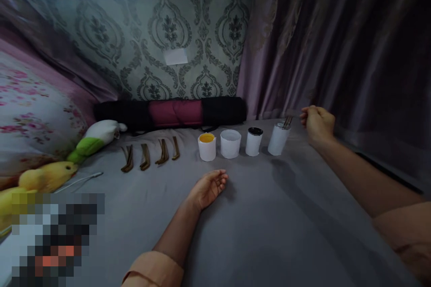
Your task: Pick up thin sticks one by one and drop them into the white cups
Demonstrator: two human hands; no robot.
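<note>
My right hand [318, 124] is raised at the right, its fingers closed in a pinch. A thin dark shape shows faintly above it, but what it holds I cannot make out. Nearest to it stands a tall white cup [278, 141], slightly tilted in view, with several thin brown sticks [288, 121] poking out. My left hand [209, 189] rests low over the bed, palm turned up, fingers loosely curled and holding nothing. Beyond it stand a white container with a yellow inside [207, 150], a wide white container [230, 145] and a white cup with a black top [254, 143].
Several bundles of slim brown-gold pieces [144, 158] lie in a row on the grey sheet [262, 228]. A black and maroon roll [175, 113] lies along the wall. Plush toys [50, 177] and a pixelated patch [57, 242] are at left; curtains [286, 45] hang at right.
</note>
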